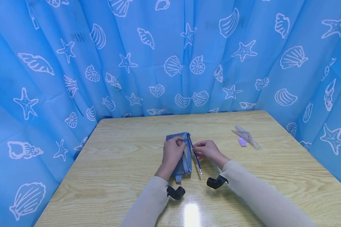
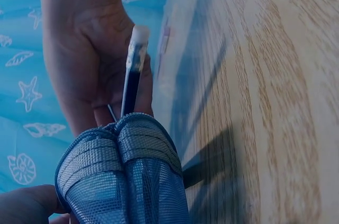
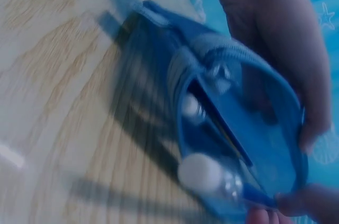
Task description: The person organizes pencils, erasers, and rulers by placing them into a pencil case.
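A blue mesh zip pouch [image 1: 184, 165] lies on the table, and my left hand [image 1: 171, 153] grips its rim. Its mouth gapes in the right wrist view, where another white-tipped item [image 3: 192, 106] and a dark slim stick [image 3: 222, 128] lie inside. Beside the pouch's right edge, my right hand [image 1: 208, 149] pinches a dark blue pencil [image 1: 197, 162]. The pencil's white eraser end [image 3: 201, 173] points toward my body, away from the fingers. In the left wrist view that eraser [image 2: 140, 34] rises past the pouch's zip edge [image 2: 151, 123]; the far tip is hidden.
Toward the right of the wooden table [image 1: 125, 151] lie a small purple eraser [image 1: 242, 142] and some clear rulers [image 1: 248, 137], partly overlapping. A blue shell-print curtain [image 1: 159, 63] hangs behind the table and along its sides.
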{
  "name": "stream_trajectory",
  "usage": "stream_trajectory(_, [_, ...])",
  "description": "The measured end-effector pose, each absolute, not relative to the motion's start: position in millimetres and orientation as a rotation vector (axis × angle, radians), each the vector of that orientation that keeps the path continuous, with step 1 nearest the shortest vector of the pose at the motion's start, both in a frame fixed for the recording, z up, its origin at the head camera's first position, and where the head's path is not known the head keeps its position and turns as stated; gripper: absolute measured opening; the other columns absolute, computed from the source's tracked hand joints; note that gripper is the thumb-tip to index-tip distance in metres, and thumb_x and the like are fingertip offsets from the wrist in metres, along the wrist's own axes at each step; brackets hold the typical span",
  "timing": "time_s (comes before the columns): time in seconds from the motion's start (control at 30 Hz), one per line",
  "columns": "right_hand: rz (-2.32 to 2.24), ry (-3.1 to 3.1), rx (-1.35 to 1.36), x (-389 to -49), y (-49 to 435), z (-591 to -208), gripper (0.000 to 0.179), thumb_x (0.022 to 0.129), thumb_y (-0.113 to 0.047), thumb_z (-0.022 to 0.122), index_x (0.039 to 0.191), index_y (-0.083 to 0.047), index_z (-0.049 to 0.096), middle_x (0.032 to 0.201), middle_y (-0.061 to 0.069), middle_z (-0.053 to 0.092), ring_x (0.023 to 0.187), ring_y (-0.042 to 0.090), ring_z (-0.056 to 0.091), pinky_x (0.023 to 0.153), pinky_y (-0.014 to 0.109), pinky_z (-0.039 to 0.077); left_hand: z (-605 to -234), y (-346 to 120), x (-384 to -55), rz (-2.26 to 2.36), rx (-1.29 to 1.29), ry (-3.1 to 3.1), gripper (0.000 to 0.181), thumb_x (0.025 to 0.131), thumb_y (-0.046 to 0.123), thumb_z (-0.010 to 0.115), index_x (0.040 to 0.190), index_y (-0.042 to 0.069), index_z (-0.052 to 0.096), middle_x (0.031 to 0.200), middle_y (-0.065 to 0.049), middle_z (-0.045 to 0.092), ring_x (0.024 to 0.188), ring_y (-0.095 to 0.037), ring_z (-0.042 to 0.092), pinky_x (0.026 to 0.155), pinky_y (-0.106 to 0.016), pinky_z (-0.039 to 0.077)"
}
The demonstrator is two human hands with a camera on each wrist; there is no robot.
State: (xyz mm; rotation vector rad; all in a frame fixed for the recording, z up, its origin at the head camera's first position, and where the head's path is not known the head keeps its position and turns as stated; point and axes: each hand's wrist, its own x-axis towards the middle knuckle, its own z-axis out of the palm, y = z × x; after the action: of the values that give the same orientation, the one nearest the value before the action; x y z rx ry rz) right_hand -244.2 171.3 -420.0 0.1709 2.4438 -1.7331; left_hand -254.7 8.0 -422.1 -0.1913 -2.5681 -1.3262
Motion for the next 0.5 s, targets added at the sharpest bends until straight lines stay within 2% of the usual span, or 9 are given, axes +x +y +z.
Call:
stream_trajectory(0.27, [-1.816,2.348,0.178,-247.6,158.2,-421.0,0.032,0.095,-0.008,0.059,0.120,0.011,0.061,0.104,0.018,0.068,0.069,0.010,0.065,0.068,0.030,0.058,-424.4,8.1,-256.3,-1.302,-0.186,-2.586,0.020,0.086,0.016,0.066,0.104,0.012,0.074,0.069,0.006,0.061,0.052,-0.005,0.050,0.047,-0.020,0.039])
stream_trajectory(0.5, [-1.904,2.261,0.214,-250.0,153.6,-425.4,0.031,0.095,-0.006,0.059,0.119,0.013,0.059,0.093,0.010,0.066,0.067,0.009,0.063,0.066,0.026,0.057,-424.5,10.6,-256.2,-1.306,-0.169,-2.605,0.021,0.086,0.016,0.066,0.105,0.013,0.074,0.070,0.007,0.062,0.053,-0.005,0.051,0.047,-0.020,0.039])
